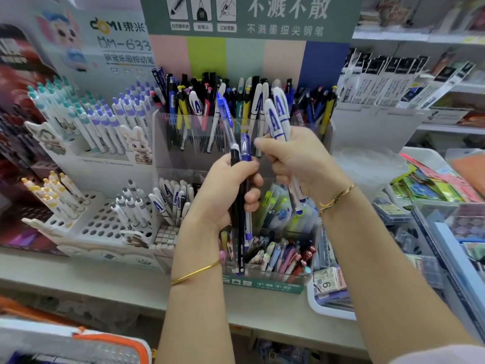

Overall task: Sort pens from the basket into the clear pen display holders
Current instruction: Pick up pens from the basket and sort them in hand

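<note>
While left hand (pixel 225 190) grips black pen (pixel 241 248), right hand (pixel 296 164) grips "A"-marked pens (pixel 275 119).

To your left is a white stand (pixel 102 227) drilled with round holes, with a rabbit cut-out (pixel 137 144) on its upper tier and a pale brand board (pixel 118 40) behind it. Straight ahead of you, a green header board (pixel 249 17) carries white characters above pastel stripes. On your right, black-and-white packs (pixel 388 80) lean in a row, bright packets (pixel 433 185) lie fanned below them, and a white tray (pixel 322 308) sits on the grey counter (pixel 78 274). An orange-trimmed case (pixel 105 340) lies at your lower left
</note>
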Available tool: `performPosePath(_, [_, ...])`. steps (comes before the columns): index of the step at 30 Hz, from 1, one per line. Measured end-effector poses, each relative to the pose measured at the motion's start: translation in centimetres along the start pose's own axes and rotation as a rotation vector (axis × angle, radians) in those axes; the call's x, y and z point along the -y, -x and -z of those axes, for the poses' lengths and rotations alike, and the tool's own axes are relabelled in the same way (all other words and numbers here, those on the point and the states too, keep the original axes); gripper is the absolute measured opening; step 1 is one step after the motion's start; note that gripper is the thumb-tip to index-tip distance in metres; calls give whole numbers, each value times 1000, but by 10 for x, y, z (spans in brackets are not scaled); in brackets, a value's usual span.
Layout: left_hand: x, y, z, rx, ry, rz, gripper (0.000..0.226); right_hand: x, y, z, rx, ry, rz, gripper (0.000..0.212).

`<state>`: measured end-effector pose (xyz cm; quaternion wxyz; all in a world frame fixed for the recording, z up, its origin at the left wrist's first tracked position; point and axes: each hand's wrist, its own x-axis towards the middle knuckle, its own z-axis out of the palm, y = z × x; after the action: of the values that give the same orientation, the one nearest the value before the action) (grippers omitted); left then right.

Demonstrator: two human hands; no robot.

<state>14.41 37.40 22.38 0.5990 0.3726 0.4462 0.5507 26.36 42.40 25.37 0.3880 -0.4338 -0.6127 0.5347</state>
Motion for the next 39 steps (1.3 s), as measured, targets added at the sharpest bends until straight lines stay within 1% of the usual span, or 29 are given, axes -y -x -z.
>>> performPosePath(3, [0, 0, -3, 55, 11, -2, 11, -3, 3, -2, 131, 57, -44, 25])
performPosePath(5, [-1, 1, -4, 70, 22, -7, 16, -4, 4, -3, 145, 16, -39, 24])
performPosePath(8, [-2, 2, -4, 112, 82, -2, 24, -5, 2, -5, 72, -68, 14, 19])
performPosePath(10, [-4, 4, -4, 116, 99, -1, 30, -6, -1, -7, 15, -94, 55, 21])
performPosePath(14, [-3, 8, -1, 68, 26, 22, 20, -3, -8, -3, -189, -113, 117, 15])
performPosePath(17, [-1, 8, 0, 89, -23, 52, 16, -1, -12, 1, -259, -112, 152, 15])
performPosePath(21, [0, 8, 0, 158, -129, 109, 14, -3, -16, 0, -212, -152, 131, 11])
performPosePath(24, [1, 9, 3, 183, -205, 126, 13, -6, -17, 0, -179, -147, 120, 20])
performPosePath(26, [1, 8, 3, 206, -192, 113, 12, -9, -17, -1, -132, -205, 98, 24])
performPosePath(28, [1, 8, 3, 235, -156, 107, 12, -13, -16, -3, -93, -245, 85, 23])
performPosePath(32, [2, 8, 4, 271, -153, 123, 13, -12, -11, -2, 16, -223, 3, 18])
performPosePath(34, [1, 8, 2, 291, -155, 138, 14, -11, -11, -2, 34, -203, -29, 19])
performPosePath(35, [0, 9, 1, 306, -150, 143, 15, -11, -11, -3, 9, -182, -12, 20])
performPosePath(37, [0, 9, 1, 303, -94, 147, 16, -10, -13, -3, -111, -128, 63, 18])
performPosePath(39, [0, 8, 4, 202, -17, 136, 17, -7, -15, 2, -220, -108, 135, 19])
